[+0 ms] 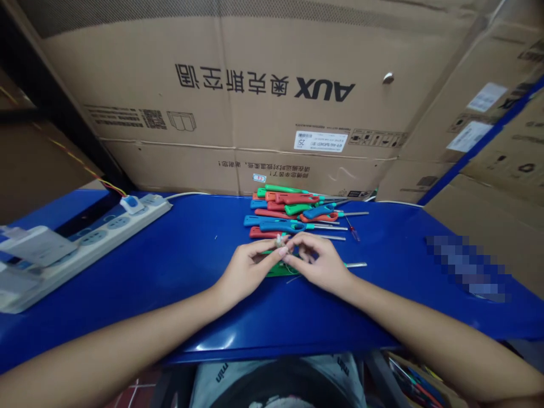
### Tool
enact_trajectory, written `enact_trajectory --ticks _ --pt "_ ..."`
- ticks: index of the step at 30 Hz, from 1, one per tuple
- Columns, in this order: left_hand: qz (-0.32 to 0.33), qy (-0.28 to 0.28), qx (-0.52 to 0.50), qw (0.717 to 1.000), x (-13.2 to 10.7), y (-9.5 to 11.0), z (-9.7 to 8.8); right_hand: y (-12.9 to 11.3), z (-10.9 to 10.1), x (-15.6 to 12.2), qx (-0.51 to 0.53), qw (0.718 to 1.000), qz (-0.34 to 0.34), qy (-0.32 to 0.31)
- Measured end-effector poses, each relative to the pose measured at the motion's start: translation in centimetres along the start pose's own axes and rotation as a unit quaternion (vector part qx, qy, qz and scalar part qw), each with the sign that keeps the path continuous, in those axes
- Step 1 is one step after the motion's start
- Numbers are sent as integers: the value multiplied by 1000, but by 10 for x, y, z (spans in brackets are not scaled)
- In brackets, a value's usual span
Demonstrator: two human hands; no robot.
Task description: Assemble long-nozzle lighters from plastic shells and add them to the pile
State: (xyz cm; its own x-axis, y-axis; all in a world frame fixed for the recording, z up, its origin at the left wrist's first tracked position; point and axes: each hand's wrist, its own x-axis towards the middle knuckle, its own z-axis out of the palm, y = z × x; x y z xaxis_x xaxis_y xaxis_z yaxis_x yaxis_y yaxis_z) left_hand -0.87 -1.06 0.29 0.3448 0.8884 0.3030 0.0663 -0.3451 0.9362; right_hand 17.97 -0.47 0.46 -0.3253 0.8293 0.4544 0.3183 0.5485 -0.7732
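Observation:
Both my hands meet at the middle of the blue table (195,266). My left hand (249,269) and my right hand (318,262) are closed in pinches around one small whitish part (281,242) held between the fingertips. Under them lies a green-handled screwdriver (280,270) whose metal shaft (356,264) sticks out to the right. Just behind the hands is a pile of screwdrivers (297,212) with red, blue and green handles.
A white power strip (106,232) with a plugged-in blue-and-white plug lies at the left, next to a grey-white device (29,249). Large cardboard boxes (255,102) stand along the back and right. A blurred patch (467,266) sits at the right of the table.

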Motion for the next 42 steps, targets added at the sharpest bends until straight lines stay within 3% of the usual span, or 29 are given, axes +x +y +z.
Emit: enact_trajectory --ticks 4,8,15,20,27,32,34,35,37,39,42 --pt "-33 0 -41 999 -1 1 3 2 -3 -8 -64 991 -120 18" --pt "-76 16 -94 993 -1 0 3 2 -14 -5 -85 986 -130 60" --pt "-87 -17 -68 994 -2 -1 2 -3 -18 -8 -122 970 -201 56" --pt "-90 -36 -51 994 -2 -1 2 -5 -15 -12 -132 969 -205 39" --pt "-44 -83 -24 995 -3 1 2 -4 -16 -12 -119 973 -198 -4" --pt "-77 -54 -60 994 -3 1 1 -1 -21 -8 -103 984 -142 19" --pt "-97 -28 -96 990 -2 2 -1 0 -27 -6 -106 986 -122 -27" --pt "-111 -17 -117 987 -2 2 -2 0 -32 -6 -113 983 -120 -84" --pt "-145 -4 -148 978 0 3 -3 -1 -39 -5 -146 955 -115 -230" --pt "-169 0 -156 973 2 2 -5 -1 -44 -5 -192 920 -107 -324" --pt "-173 7 -149 974 4 -2 -5 1 -43 -6 -237 905 -102 -340"
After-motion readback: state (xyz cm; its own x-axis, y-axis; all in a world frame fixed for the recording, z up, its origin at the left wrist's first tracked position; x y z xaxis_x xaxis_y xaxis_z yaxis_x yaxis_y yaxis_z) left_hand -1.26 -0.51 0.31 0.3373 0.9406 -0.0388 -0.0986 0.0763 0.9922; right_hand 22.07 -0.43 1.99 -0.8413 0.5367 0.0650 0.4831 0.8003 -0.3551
